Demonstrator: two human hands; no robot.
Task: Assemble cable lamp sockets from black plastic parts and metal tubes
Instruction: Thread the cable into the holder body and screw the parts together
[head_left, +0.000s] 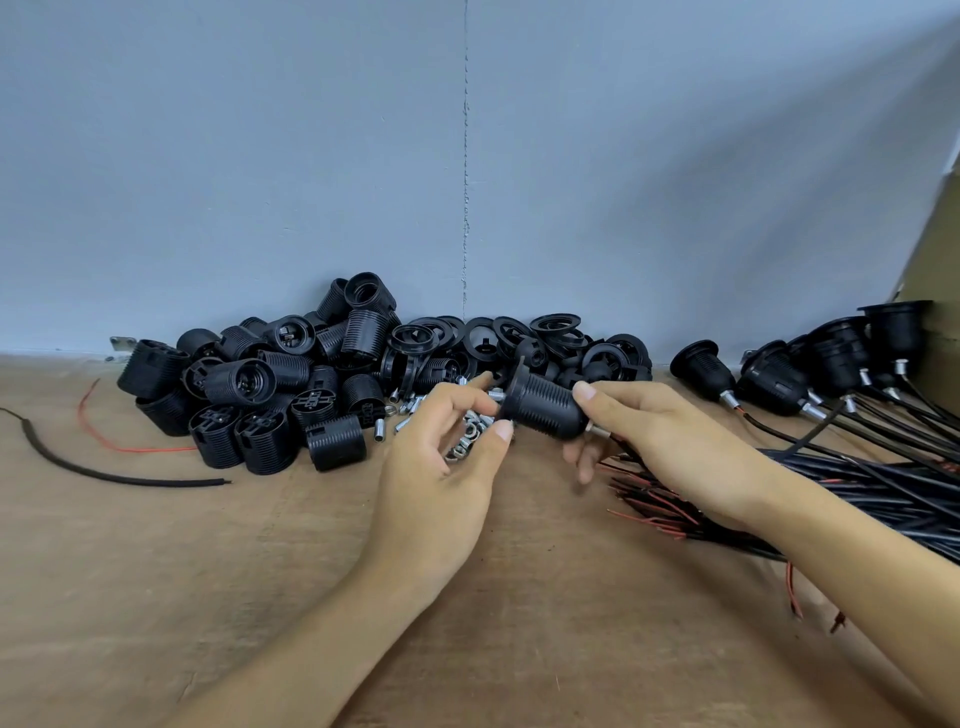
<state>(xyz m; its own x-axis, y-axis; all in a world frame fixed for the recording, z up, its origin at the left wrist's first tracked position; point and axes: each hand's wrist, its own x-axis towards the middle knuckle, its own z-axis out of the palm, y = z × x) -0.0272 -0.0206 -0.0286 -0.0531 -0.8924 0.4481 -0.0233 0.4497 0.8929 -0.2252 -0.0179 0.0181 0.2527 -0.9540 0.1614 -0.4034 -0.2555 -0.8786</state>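
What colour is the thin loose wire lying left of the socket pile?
Red. The thin loose wire shows best in the head view.

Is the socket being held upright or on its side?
On its side: the socket lies across, flange by the left hand, metal tube by the right hand.

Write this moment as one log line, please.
left hand: pinches socket | right hand: grips socket | cabled sockets: far right
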